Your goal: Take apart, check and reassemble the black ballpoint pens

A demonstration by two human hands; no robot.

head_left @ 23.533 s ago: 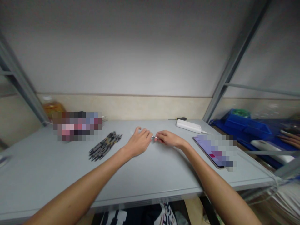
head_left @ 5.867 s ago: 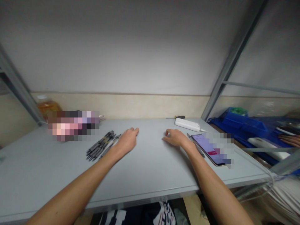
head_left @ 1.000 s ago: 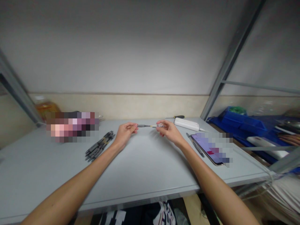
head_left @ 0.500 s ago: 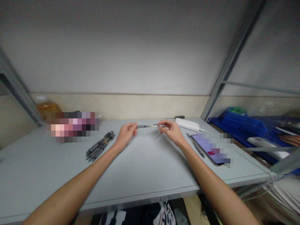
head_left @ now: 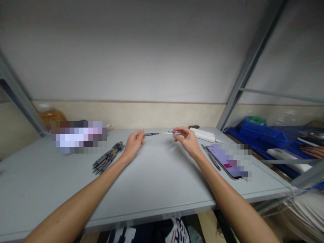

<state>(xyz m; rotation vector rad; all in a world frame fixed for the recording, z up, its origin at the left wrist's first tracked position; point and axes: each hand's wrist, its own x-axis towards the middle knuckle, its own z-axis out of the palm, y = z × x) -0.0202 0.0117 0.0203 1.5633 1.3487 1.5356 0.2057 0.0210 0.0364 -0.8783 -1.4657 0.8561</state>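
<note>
My left hand (head_left: 134, 144) is closed on the grey barrel (head_left: 151, 134) of a pen, held level above the table. From the barrel's right end a thin pale refill (head_left: 165, 133) runs toward my right hand (head_left: 187, 139). There, thumb and fingers pinch a shiny clear or silvery pen part (head_left: 176, 132) with a clip; whether the refill's end sits inside it cannot be made out. A bundle of several grey pens (head_left: 108, 158) lies beside my left forearm. Another grey pen (head_left: 211, 157) rests right of my right forearm, along a phone (head_left: 225, 162).
A white power strip (head_left: 202, 134) and a dark-handled screwdriver (head_left: 194, 127) lie behind my right hand. Blue trays (head_left: 263, 130) stand beyond the metal post at right. A pixelated object (head_left: 78, 136) and a bottle of amber liquid (head_left: 52, 116) are at back left.
My left hand has shifted slightly left with the grey barrel. More of the pale refill shows between the two pen parts. My right hand is nearly still, its fingers slightly raised.
</note>
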